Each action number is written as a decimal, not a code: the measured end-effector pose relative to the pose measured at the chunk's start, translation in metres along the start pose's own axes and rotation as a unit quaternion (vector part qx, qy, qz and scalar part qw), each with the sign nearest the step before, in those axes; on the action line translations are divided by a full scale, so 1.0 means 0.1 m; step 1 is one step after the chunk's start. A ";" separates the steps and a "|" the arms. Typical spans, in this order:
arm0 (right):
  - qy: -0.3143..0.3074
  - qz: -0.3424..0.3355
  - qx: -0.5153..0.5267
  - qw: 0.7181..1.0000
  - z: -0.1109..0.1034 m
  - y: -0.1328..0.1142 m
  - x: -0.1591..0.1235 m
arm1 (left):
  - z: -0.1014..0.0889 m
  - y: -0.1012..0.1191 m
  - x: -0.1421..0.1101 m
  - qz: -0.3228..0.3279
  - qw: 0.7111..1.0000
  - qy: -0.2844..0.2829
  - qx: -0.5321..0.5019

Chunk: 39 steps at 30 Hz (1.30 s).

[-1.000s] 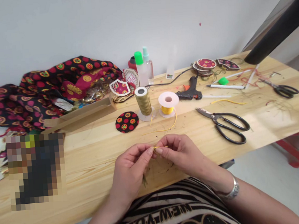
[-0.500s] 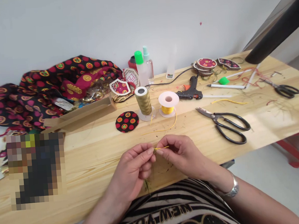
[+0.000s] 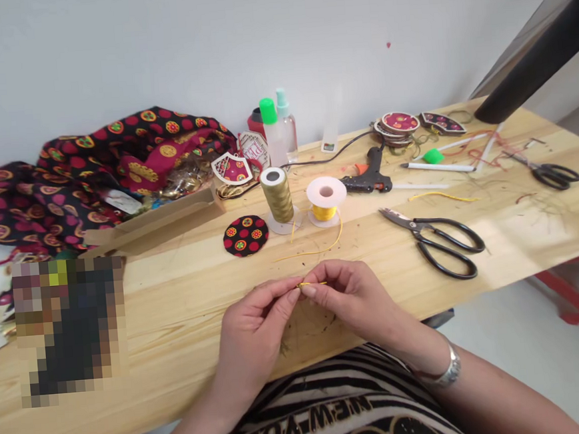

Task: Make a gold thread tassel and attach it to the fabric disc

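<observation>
Left hand [image 3: 253, 330] turned; yellow cord [image 3: 315, 283] at its and right hand [image 3: 353, 299] fingertips.

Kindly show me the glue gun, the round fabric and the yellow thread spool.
Glue gun [image 3: 375, 162], head view, on its handle.
Round fabric [image 3: 245, 236], head view, its middle.
Yellow thread spool [image 3: 324, 211], head view, its wound thread.

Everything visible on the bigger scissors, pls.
The bigger scissors lie flat on the wooden table, right of the yellow-cord spool. Short, worn-looking metal blades, seemingly almost closed, point far left; two long black loop handles spread toward the near right. A pivot joins them. The right hand is nearest, not touching.
</observation>
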State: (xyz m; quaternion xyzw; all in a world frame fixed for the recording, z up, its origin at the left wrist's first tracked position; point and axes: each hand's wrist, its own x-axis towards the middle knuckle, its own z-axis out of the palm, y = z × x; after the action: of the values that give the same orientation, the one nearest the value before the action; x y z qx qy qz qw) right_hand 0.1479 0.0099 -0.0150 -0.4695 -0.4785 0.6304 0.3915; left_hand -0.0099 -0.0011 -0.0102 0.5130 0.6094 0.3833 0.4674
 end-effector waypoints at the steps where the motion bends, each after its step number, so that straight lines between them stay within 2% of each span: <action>1: 0.001 -0.004 -0.004 1.000 0.00 0.01 0.00 | 0.00 0.01 0.00 0.006 1.000 0.003 0.011; 10: -0.006 0.009 0.009 1.000 -0.01 0.00 -0.01 | 0.01 -0.02 0.00 0.056 0.997 0.014 0.046; 14: -0.025 0.059 0.062 0.996 0.00 -0.02 -0.01 | 0.04 0.02 -0.02 0.047 0.998 0.033 0.038; 18: -0.052 0.126 0.149 0.979 -0.02 -0.03 0.00 | 0.08 0.03 -0.05 0.029 0.996 0.078 -0.011; 21: -0.062 0.159 0.172 0.970 -0.05 -0.03 0.02 | 0.08 -0.01 -0.04 0.002 0.998 0.060 -0.027; 25: -0.069 0.167 0.153 0.972 -0.07 -0.02 0.02 | 0.05 -0.06 -0.02 -0.040 0.997 0.004 -0.070; 31: -0.033 0.134 0.123 0.983 -0.03 0.01 0.01 | 0.07 -0.05 -0.03 -0.077 0.985 -0.011 -0.154; 35: -0.002 0.107 0.025 0.994 -0.03 -0.02 0.00 | 0.07 -0.05 -0.03 -0.086 0.985 -0.011 -0.147; 39: 0.026 0.080 -0.070 0.994 -0.06 -0.04 0.00 | 0.05 -0.09 -0.02 -0.093 0.985 -0.048 -0.137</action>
State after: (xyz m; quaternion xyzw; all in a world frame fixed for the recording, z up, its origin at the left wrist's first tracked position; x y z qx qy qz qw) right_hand 0.1535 0.0117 -0.0120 -0.5491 -0.4720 0.6120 0.3180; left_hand -0.0079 -0.0043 -0.0201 0.4028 0.5736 0.3929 0.5953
